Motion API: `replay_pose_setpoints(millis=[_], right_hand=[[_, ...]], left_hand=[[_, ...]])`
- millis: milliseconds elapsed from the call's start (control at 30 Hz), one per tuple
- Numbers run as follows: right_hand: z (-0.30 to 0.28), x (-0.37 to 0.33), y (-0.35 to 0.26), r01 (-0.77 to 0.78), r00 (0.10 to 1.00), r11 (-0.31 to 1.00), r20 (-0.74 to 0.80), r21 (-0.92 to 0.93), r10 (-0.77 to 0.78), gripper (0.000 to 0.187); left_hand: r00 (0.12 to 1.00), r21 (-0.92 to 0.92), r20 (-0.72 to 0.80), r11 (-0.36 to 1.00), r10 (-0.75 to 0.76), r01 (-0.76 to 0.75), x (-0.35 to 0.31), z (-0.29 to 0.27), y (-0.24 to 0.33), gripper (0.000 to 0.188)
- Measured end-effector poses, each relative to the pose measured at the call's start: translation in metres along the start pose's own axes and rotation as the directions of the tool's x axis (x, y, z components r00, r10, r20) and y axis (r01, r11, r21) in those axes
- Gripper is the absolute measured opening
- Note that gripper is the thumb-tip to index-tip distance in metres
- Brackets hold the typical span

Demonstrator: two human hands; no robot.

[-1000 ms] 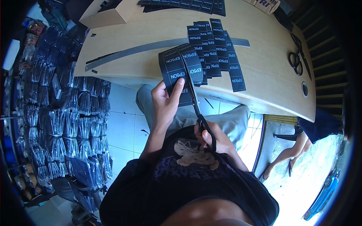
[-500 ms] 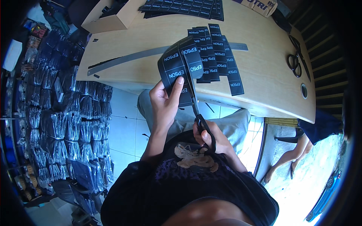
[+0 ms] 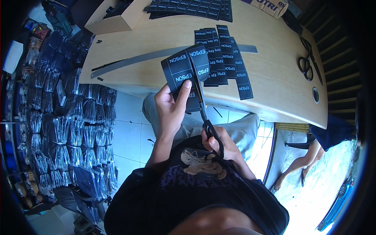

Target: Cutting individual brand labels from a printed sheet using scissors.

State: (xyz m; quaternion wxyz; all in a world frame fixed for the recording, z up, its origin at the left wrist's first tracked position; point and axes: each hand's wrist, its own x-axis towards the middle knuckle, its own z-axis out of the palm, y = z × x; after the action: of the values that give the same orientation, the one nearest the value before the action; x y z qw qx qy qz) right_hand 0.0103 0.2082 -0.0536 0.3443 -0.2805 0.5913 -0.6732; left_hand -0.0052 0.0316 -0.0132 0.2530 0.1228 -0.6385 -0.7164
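My left hand (image 3: 172, 107) pinches a black printed label sheet (image 3: 177, 69), thumb on its front face, above the table's near edge. The sheet curls at its far end. My right hand (image 3: 221, 143) grips black-handled scissors (image 3: 201, 100), whose long blades run up along the sheet. The blades look nearly closed, and a slit parts the sheet at their tips into a left piece and a narrower right piece. Just beyond, several cut strips of the same labels (image 3: 225, 55) lie overlapping on the table. Some fingers of the right hand are hidden by the handles.
A metal ruler (image 3: 135, 61) lies across the wooden table (image 3: 274, 78). Uncut label sheets (image 3: 188, 9) sit at the back, beside an open cardboard box (image 3: 113, 24). Another pair of scissors (image 3: 305, 67) rests at the right. Bundled plastic-wrapped goods (image 3: 60, 131) fill the left side. A person's legs (image 3: 299, 166) show at right.
The far end of the sheet has dropped and flattened somewhat, and the scissor blades have come closer together. Both hands have hardly moved.
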Motion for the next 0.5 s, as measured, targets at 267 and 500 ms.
replay_pose_setpoints(millis=[267,500], right_hand=[[0.0009,-0.0001,0.0029,0.000,1.000,0.999,-0.007,0.035,0.000,0.057],[0.0017,-0.0006,0.0073,0.010,1.000,0.997,-0.027,0.072,-0.008,0.054]], left_hand=[[1.000,0.003,0.003,1.000,-0.009,0.009,0.0002,-0.0004,0.0014,0.012],[1.000,-0.020,0.000,1.000,0.005,-0.005,0.0005,0.0003,0.0028,0.012]])
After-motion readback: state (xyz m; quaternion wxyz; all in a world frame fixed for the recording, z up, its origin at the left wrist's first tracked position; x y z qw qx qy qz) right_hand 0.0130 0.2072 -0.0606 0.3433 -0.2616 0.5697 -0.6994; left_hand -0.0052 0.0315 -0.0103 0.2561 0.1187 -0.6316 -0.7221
